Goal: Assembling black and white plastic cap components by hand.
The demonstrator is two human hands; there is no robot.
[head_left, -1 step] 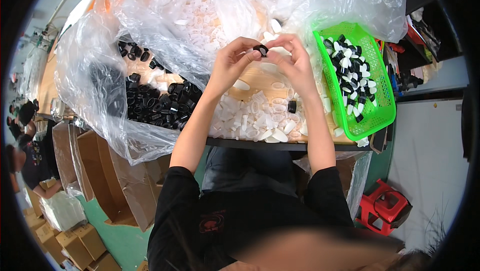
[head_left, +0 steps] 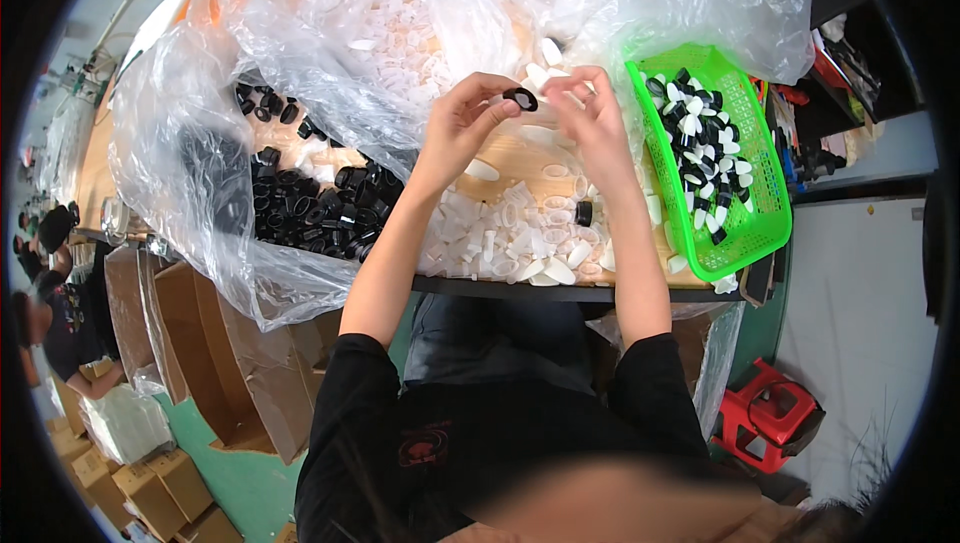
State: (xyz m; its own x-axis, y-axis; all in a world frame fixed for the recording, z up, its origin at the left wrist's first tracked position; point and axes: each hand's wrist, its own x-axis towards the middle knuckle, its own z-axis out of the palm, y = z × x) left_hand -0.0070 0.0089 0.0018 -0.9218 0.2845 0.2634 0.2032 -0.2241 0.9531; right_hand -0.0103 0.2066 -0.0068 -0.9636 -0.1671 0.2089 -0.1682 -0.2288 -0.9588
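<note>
My left hand point(head_left: 467, 125) pinches a small black oval ring point(head_left: 522, 99) between thumb and fingertips, above the middle of the table. A pale opening shows in the ring. Just to its right is my right hand point(head_left: 590, 123), apart from the ring, its fingers loosely bent and slightly blurred, with nothing visible between them. Below both hands lies a pile of white and clear oval pieces point(head_left: 520, 238), with one black ring point(head_left: 584, 213) among them. Several white oval pieces point(head_left: 537, 74) lie just behind my hands.
Many black rings point(head_left: 320, 205) are heaped at left on clear plastic sheeting point(head_left: 180, 73). A green basket point(head_left: 735, 255) of black-and-white pieces stands at right. More clear pieces point(head_left: 400, 33) lie at the back. Cardboard boxes point(head_left: 205, 343), a red stool point(head_left: 765, 413) and another person point(head_left: 75, 328) are around the table.
My right hand has let go of the black ring and drawn slightly to the right. The ring stays in my left hand, its opening showing more.
</note>
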